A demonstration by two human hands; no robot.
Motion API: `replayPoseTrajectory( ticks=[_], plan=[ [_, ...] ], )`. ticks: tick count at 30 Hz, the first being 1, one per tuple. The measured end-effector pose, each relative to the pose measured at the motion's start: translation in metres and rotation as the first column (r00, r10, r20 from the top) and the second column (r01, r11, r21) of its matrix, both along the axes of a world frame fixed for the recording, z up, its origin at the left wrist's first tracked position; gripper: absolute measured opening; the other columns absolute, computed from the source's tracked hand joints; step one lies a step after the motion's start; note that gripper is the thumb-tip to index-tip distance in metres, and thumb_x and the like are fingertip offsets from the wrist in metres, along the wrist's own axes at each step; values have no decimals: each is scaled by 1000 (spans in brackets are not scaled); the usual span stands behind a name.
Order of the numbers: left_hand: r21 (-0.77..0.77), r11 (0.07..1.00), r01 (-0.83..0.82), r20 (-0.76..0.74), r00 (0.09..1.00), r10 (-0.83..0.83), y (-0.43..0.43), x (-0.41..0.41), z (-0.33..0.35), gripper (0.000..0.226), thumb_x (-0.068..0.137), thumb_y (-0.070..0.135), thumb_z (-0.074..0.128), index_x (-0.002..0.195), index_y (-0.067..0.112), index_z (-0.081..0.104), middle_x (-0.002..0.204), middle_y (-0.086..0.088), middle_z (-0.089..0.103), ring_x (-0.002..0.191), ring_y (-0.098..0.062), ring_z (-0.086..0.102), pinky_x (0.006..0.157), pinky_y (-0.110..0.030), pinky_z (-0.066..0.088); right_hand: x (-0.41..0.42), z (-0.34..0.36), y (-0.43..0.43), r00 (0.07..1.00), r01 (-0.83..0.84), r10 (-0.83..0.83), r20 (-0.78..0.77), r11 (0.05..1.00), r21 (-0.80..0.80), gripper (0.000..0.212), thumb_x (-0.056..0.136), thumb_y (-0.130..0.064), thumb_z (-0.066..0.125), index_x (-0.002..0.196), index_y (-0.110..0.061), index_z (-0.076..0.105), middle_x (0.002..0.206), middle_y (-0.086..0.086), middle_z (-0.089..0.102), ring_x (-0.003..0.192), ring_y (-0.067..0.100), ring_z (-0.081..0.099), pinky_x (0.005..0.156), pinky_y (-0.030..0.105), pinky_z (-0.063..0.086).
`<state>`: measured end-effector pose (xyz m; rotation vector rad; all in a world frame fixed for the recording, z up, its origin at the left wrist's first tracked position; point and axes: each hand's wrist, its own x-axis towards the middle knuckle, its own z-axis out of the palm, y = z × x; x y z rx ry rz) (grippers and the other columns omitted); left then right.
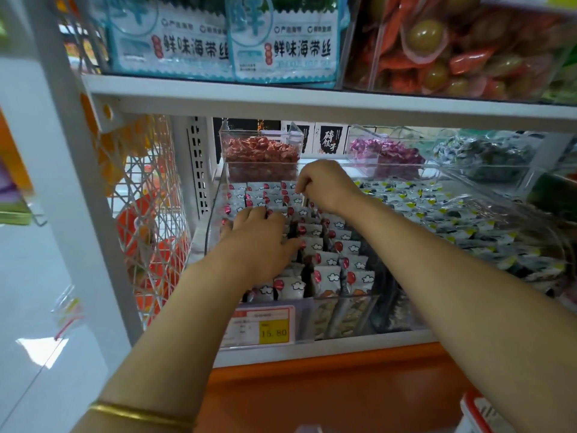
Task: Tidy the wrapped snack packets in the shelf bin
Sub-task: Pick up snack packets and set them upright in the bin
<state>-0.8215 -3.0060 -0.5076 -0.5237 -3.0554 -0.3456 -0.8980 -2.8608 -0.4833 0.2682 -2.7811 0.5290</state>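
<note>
Our left hand (259, 239) lies flat, fingers straight, on the white snack packets (327, 276) standing in rows in the clear shelf bin (346, 314). Our right hand (324, 185) reaches over the back rows with its fingers curled down. We cannot tell whether it holds a packet. Behind stand a tub of red sweets (259, 151) and a tub of purple sweets (387, 154).

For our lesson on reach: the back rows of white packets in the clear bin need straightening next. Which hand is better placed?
Probably right: the right hand hangs over the back rows of white packets, fingertips curled among them; the left hand rests farther forward.
</note>
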Motion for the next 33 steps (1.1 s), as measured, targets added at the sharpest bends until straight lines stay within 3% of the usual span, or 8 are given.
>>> replayPoseTrajectory(
  ticks=[6, 9, 15, 20, 23, 26, 30, 33],
  plan=[
    [18, 999, 31, -27, 999, -31, -8, 4, -4, 54, 95, 44, 40, 142, 19, 33, 149, -13, 26, 139, -32, 16, 113, -51, 18, -21, -3, -8, 1000, 21, -21, -3, 980, 200, 21, 89, -3, 54, 103, -10, 68, 114, 11, 65, 104, 27, 60, 93, 38, 48],
    [60, 997, 48, -24, 999, -46, -11, 6, -4, 51, 95, 40, 41, 141, 17, 35, 147, -16, 28, 138, -33, 17, 112, -50, 20, -23, -9, -11, 997, 35, -52, 56, 960, 279, 12, 88, -4, 55, 90, -9, 66, 107, 12, 66, 99, 27, 60, 85, 35, 48],
    [219, 976, -4, -90, 996, 24, -9, 7, 0, 36, 98, 25, 38, 127, 6, 50, 137, -15, 39, 128, -31, 33, 106, -40, 30, -2, 0, -2, 979, 90, -95, -178, 995, -39, 14, 91, 1, 46, 84, -10, 53, 92, 11, 60, 82, 23, 56, 70, 31, 44],
    [425, 904, -49, -127, 985, 113, -2, 12, 6, 35, 97, 8, 37, 131, 3, 44, 142, -19, 35, 124, -35, 44, 92, -38, 43, 43, 6, 14, 878, 108, -233, -418, 948, -300, 16, 92, 4, 44, 84, -9, 48, 75, 4, 54, 67, 17, 51, 61, 34, 42],
    [543, 840, -2, -137, 987, 90, 0, 14, 8, 37, 96, 9, 39, 133, 7, 44, 127, -19, 50, 97, -35, 57, 70, -32, 43, 78, 6, 23, 874, 32, -283, -396, 845, -534, 17, 95, -4, 46, 82, -13, 42, 74, 0, 51, 61, 21, 59, 58, 35, 47],
    [639, 769, 28, -107, 993, 52, 1, 20, 8, 39, 97, 20, 45, 135, 12, 45, 118, -6, 58, 82, -17, 56, 57, -16, 43, 109, -2, 29, 935, 1, -271, -228, 645, -765, 20, 95, -6, 49, 79, -16, 45, 81, 1, 56, 48, 12, 64, 48, 29, 54],
    [793, 609, -21, 37, 999, -14, 1, 30, 8, 22, 96, 22, 49, 111, 13, 62, 93, -3, 67, 81, -17, 64, 73, -31, 55, 132, -17, 32, 980, 33, -195, -43, 367, -930, 8, 95, -6, 49, 89, -3, 52, 91, 11, 58, 50, 12, 65, 57, 33, 59],
    [874, 479, -85, 127, 990, -57, -1, 33, 8, 17, 94, 18, 51, 85, 19, 65, 80, 0, 66, 72, -10, 64, 65, -24, 56, 142, -19, 37, 996, -7, -91, -25, 188, -982, 6, 93, -5, 53, 89, -2, 56, 90, 11, 61, 59, 13, 67, 58, 27, 58]
  ],
)
